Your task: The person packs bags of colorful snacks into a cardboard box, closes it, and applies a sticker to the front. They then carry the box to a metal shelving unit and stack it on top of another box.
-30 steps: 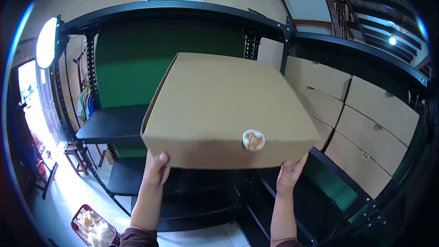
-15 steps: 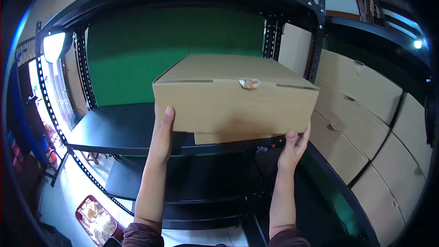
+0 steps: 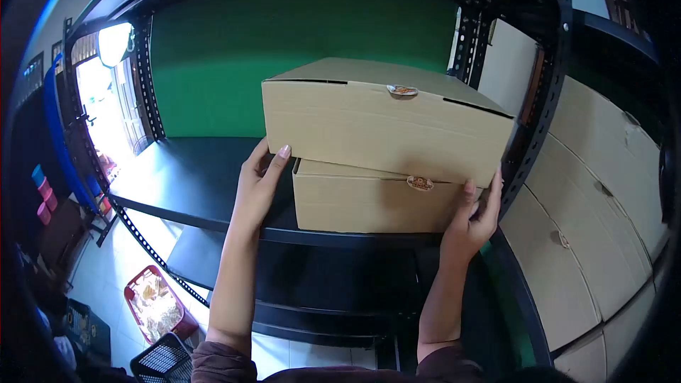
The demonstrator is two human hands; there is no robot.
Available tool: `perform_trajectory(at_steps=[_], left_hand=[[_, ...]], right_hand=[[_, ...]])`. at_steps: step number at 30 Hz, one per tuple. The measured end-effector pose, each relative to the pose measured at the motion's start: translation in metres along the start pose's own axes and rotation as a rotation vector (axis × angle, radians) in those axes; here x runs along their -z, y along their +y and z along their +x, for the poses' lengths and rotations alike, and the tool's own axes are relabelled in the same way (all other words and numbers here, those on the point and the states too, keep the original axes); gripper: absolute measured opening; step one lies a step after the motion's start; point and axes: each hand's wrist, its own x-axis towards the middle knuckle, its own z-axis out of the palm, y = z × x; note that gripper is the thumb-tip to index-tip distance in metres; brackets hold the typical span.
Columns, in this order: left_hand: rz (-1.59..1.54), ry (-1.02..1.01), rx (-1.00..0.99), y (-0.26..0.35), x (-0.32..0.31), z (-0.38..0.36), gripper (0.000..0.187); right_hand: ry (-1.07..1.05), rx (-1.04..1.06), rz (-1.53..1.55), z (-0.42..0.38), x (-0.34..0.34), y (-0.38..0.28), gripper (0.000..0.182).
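Observation:
Both hands hold a brown cardboard box (image 3: 383, 124) by its lower corners; a small sticker sits at the top of its front. My left hand (image 3: 261, 177) grips the lower left corner, thumb on the front face. At the lower right corner, my right hand (image 3: 474, 223) has its thumb in front and fingers along the side. Beneath it, a second cardboard box (image 3: 369, 206) with a similar sticker rests on the black shelf (image 3: 191, 177). The held box is slightly tilted over the lower one, and its left end juts past it. Whether the boxes fully touch at the back is hidden.
Metal rack posts (image 3: 535, 128) stand close on the right. More cardboard boxes (image 3: 596, 198) are stacked farther right. A green panel (image 3: 298, 28) backs the shelf. On the floor at lower left are a red basket (image 3: 186, 326) with pale contents and a black crate (image 3: 159, 362).
The held box has come down over the lower box, whose front now shows much more. My view has shifted left and downward.

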Motion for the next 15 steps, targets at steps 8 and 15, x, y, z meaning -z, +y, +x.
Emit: perform_trajectory(at_steps=[8,15], left_hand=[[-0.019,0.068,-0.08,-0.002,0.002,-0.006,0.031],[0.061,0.068,-0.183,-0.002,0.004,-0.006,0.026]], right_hand=[[0.087,0.102,-0.155,-0.001,0.005,0.004,0.043],[0.074,-0.039,-0.078,-0.015,0.008,0.001,0.051]])
